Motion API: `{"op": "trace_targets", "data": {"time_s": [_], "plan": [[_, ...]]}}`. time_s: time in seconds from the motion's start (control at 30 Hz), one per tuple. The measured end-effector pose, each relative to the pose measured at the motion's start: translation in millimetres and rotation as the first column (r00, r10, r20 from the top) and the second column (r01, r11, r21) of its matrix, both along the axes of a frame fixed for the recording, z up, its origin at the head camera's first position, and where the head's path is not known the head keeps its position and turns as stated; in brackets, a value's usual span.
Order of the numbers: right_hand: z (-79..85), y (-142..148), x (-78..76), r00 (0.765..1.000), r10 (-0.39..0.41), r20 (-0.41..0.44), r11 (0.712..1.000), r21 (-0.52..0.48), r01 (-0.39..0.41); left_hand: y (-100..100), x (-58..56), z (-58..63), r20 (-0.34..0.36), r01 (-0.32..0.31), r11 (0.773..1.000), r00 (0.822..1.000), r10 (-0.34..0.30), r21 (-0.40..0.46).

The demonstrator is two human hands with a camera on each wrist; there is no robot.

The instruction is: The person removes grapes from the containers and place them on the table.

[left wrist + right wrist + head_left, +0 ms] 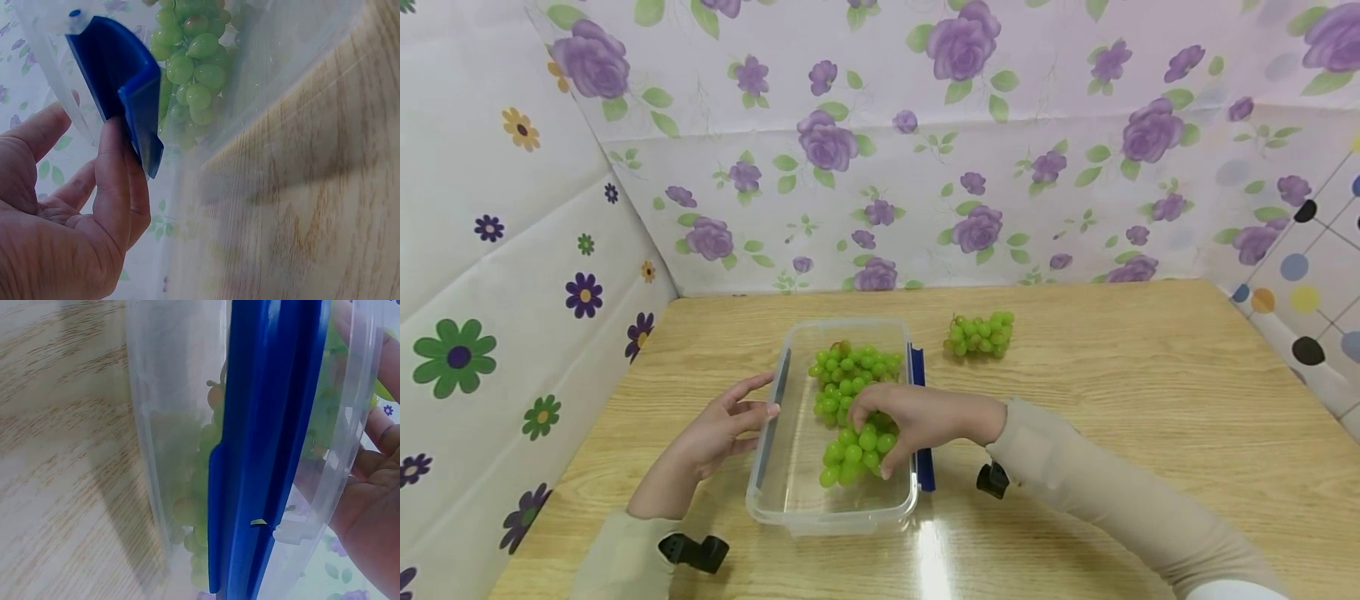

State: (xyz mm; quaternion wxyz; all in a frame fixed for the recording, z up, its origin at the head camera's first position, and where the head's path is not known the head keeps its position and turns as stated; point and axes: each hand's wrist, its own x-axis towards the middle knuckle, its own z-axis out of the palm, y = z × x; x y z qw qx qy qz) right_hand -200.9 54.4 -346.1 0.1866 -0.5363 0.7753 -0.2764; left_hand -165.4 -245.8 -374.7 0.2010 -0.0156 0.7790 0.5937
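A clear plastic food container [801, 504] stands on the table with blue locking flaps hanging at its sides. Inside, toward the far end, lie bunches of green grapes [842, 367]. My right hand [917, 414] reaches over the right rim and grips another bunch of green grapes [853, 454] in the container's near half, thumb and fingers around its side. At the left wall, my left hand [718, 429] touches the rim and the blue flap [119, 75] with fairly straight fingers. The container's wall partly veils the right hand [372, 494] in the right wrist view.
One more bunch of green grapes [979, 335] lies on the wooden table [1112, 358], behind and right of the container. Patterned sheets [910, 167] rise along the table's back and sides. A second blue flap [922, 417] hangs along the container's right side.
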Motion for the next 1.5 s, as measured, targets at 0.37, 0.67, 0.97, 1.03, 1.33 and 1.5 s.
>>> {"op": "trace_targets", "data": {"time_s": [0.37, 0.67, 0.97, 1.03, 1.33, 1.5], "plan": [[-1.8, 3.2, -0.1, 0.999, -0.028, 0.029, 0.995, -0.092, 0.031, 1.3, 1.5, 0.1, -0.001, -0.001, 1.0, 1.0, 0.001, 0.006], [-1.3, 8.8, -2.3, 0.999, -0.048, -0.022, 0.987, -0.152, 0.044, 2.1, 1.9, 0.9, -0.001, 0.004, 1.0, 1.0, -0.004, 0.003], [-1.1, 10.7, -5.0, 0.996, -0.055, -0.075, 0.975, -0.218, 0.038, 2.6, 1.6, 1.6, 0.003, -0.004, 1.0, 1.0, 0.004, 0.0], [-1.8, 11.9, -6.4, 0.994, -0.053, -0.093, 0.97, -0.241, 0.029, 2.8, 1.3, 1.8, 0.005, -0.005, 1.0, 1.0, 0.005, -0.003], [4.8, 16.9, -7.8, 0.995, -0.068, -0.068, 0.957, -0.287, 0.046, 1.9, 0.8, 2.7, -0.001, 0.007, 1.0, 1.0, -0.007, 0.001], [8.9, 19.9, -7.1, 0.995, -0.098, -0.036, 0.963, -0.255, 0.085, 1.6, 1.4, 2.0, 0.003, 0.003, 1.0, 1.0, -0.003, -0.003]]}}
